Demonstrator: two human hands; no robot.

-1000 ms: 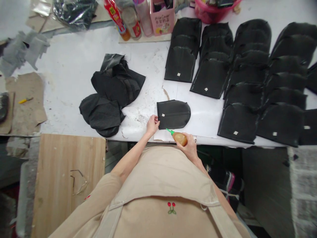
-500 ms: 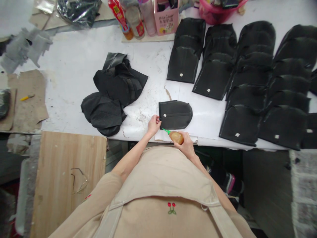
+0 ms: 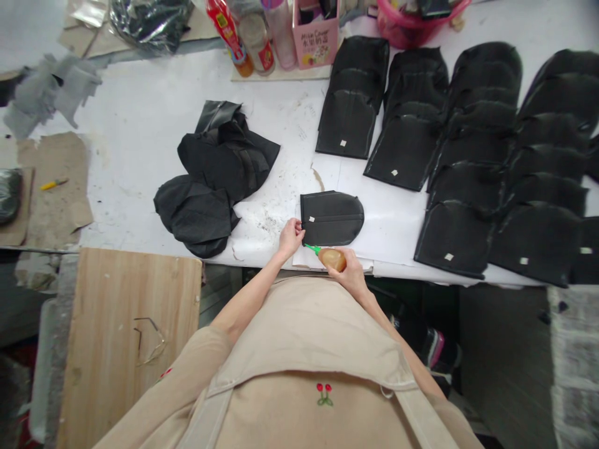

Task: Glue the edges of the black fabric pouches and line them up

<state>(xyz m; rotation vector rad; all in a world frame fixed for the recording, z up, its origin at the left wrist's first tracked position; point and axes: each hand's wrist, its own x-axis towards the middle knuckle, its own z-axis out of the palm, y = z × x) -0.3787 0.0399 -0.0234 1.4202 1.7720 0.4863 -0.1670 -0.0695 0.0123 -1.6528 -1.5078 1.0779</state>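
Observation:
A black piece with one rounded end (image 3: pixel 334 218) lies flat on the white-covered table in front of me, a small pale tag near its straight left edge. My left hand (image 3: pixel 292 237) pinches that straight edge near its lower corner. Wrapped round an amber glue bottle (image 3: pixel 332 259) with a green nozzle is my right hand (image 3: pixel 350 274). The nozzle tip is at the lower left corner of the black piece, close to my left fingers. Whether any glue is coming out is too small to tell.
Overlapping rows of similar black pieces (image 3: pixel 453 240) cover the right side. A heap of black fabric (image 3: pixel 196 212) lies to the left. At the back stand bottles (image 3: pixel 255 40), a pink box (image 3: pixel 316 40) and a pink basket (image 3: pixel 412 28). Glasses (image 3: pixel 152 343) rest on a wooden board (image 3: pixel 107 293).
The nozzle tip has shifted slightly left, toward the corner of the black piece. My left hand keeps its pinch at the edge. The whole view has moved very slightly.

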